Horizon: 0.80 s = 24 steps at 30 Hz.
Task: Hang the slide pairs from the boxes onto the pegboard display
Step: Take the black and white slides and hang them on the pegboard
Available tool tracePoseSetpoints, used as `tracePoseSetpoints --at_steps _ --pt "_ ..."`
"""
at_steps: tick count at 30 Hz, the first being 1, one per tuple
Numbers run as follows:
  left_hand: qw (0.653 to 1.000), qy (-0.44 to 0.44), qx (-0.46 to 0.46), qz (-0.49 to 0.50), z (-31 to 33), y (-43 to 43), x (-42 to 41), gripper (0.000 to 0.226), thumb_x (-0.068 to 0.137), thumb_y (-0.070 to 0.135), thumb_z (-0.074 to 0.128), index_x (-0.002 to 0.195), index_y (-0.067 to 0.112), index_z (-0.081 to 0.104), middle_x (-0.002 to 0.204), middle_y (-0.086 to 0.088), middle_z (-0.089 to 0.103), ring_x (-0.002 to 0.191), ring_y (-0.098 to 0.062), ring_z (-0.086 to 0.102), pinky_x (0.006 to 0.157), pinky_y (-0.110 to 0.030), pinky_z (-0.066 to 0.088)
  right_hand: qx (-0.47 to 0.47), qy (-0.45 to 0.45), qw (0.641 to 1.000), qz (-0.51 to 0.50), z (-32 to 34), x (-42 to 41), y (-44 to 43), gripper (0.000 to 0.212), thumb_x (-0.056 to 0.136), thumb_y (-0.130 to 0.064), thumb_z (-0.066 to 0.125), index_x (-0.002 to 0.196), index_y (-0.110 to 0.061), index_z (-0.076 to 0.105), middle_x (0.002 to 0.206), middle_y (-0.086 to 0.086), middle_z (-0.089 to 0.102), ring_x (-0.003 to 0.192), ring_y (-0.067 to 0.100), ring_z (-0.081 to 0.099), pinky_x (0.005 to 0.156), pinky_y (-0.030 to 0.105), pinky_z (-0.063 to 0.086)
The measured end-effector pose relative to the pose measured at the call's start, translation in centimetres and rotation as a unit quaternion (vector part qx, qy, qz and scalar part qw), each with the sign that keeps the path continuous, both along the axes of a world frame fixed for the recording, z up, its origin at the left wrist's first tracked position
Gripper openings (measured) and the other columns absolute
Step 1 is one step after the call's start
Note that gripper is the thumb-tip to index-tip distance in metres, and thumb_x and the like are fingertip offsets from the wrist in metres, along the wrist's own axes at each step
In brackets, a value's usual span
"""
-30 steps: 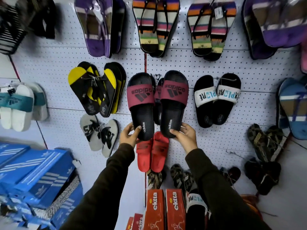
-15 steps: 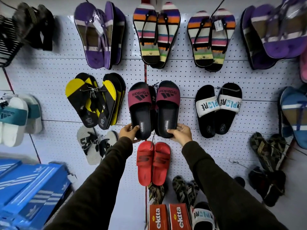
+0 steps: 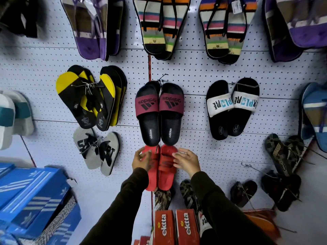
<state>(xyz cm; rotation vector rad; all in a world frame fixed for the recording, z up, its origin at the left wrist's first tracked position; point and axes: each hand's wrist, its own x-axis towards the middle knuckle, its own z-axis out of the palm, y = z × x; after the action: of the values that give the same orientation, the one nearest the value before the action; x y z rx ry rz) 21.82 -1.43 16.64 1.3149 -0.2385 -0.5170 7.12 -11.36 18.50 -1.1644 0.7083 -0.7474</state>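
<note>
down low there's the red ekita boxes [image 3: 174,228] and a stack of blue boxes [image 3: 33,197] off to the left. just above, the left hand [image 3: 140,160] and right hand [image 3: 186,162] flank the red slides [image 3: 161,172], fingers spread apart, touching the sides, not clamped on anything. right above those the maroon adidas slides [image 3: 160,114] hang on the pegboard [image 3: 194,76], heels nearly touching the red pair. risk i'd guess: nudging the red pair could bump the adidas tie loose off its hook, since they hang so close together.
</note>
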Motion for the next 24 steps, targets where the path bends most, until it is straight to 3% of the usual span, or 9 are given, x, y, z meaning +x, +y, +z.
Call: tracePoseSetpoints --at_steps 3,5,9,12,15,19,22,24 --pt "0.998 0.030 0.046 -0.023 -4.3 -0.2 -2.4 0.023 0.086 0.025 0.066 0.107 0.020 0.061 0.107 -0.010 0.063 0.089 -0.028 0.062 0.076 -0.044 0.057 0.018 0.041 0.999 -0.004 -3.3 -1.9 0.0 0.046 0.084 0.000 0.071 0.128 0.003 0.057 0.119 0.020 0.065 0.080 0.017 0.066 0.060 0.022 0.061" --pt "0.995 0.037 0.087 -0.042 -7.3 -0.3 -4.1 0.026 0.077 0.034 0.070 0.102 0.027 0.067 0.111 -0.014 0.068 0.086 -0.029 0.065 0.084 -0.048 0.056 0.032 0.063 0.997 -0.011 -5.6 -3.4 -0.1 0.040 0.085 0.002 0.070 0.124 0.004 0.059 0.114 0.018 0.064 0.084 0.020 0.067 0.066 0.027 0.060" --pt "0.982 0.025 0.168 -0.079 -12.7 -0.7 -7.9 0.028 0.087 0.018 0.064 0.114 0.011 0.067 0.099 -0.018 0.066 0.071 -0.025 0.064 0.084 -0.046 0.054 0.044 0.131 0.990 -0.029 -10.9 -7.3 -1.0 0.043 0.084 0.001 0.070 0.126 0.003 0.059 0.120 0.018 0.065 0.110 0.033 0.065 0.075 0.031 0.056" --pt "0.969 0.031 0.207 -0.131 -15.4 -0.7 -11.0 0.029 0.090 0.015 0.062 0.118 0.007 0.063 0.094 -0.012 0.064 0.065 -0.020 0.057 0.068 -0.032 0.050 0.024 0.213 0.975 -0.058 -14.8 -10.9 -1.6 0.042 0.080 -0.007 0.076 0.121 -0.006 0.066 0.124 0.015 0.068 0.114 0.030 0.065 0.087 0.041 0.058" --pt "0.950 0.020 0.262 -0.171 -18.5 -0.8 -13.8 0.033 0.092 0.018 0.059 0.123 0.008 0.058 0.078 -0.003 0.058 0.063 -0.022 0.052 0.056 -0.026 0.043 0.035 0.309 0.947 -0.083 -18.8 -15.4 -2.0 0.048 0.080 -0.014 0.077 0.126 -0.004 0.065 0.129 0.013 0.065 0.118 0.031 0.062 0.095 0.035 0.051" --pt "0.916 0.001 0.330 -0.228 -21.6 -1.5 -18.0 0.044 0.092 0.025 0.057 0.134 0.012 0.052 0.097 -0.011 0.059 0.083 -0.033 0.061 0.067 -0.036 0.046 0.087 0.459 0.878 -0.106 -23.0 -21.2 -1.7 0.071 0.077 -0.031 0.076 0.140 -0.009 0.051 0.141 0.016 0.058 0.126 0.035 0.057 0.105 0.041 0.047" --pt "0.884 0.011 0.369 -0.285 -22.7 -2.4 -20.9 0.048 0.096 0.021 0.051 0.141 0.008 0.043 0.128 -0.017 0.058 0.108 -0.034 0.060 0.073 -0.022 0.048 0.147 0.470 0.865 -0.093 -25.2 -24.3 -0.9 0.087 0.074 -0.022 0.077 0.150 -0.009 0.035 0.149 0.015 0.049 0.134 0.036 0.051 0.110 0.039 0.042" --pt "0.873 0.051 0.376 -0.307 -23.8 -3.2 -22.9 0.053 0.096 0.020 0.051 0.145 0.006 0.038 0.144 -0.015 0.049 0.130 -0.031 0.049 0.100 -0.025 0.042 0.155 0.490 0.857 -0.038 -27.5 -25.9 -0.7 0.083 0.074 -0.025 0.073 0.148 -0.012 0.039 0.146 0.015 0.053 0.129 0.036 0.055 0.105 0.040 0.045"
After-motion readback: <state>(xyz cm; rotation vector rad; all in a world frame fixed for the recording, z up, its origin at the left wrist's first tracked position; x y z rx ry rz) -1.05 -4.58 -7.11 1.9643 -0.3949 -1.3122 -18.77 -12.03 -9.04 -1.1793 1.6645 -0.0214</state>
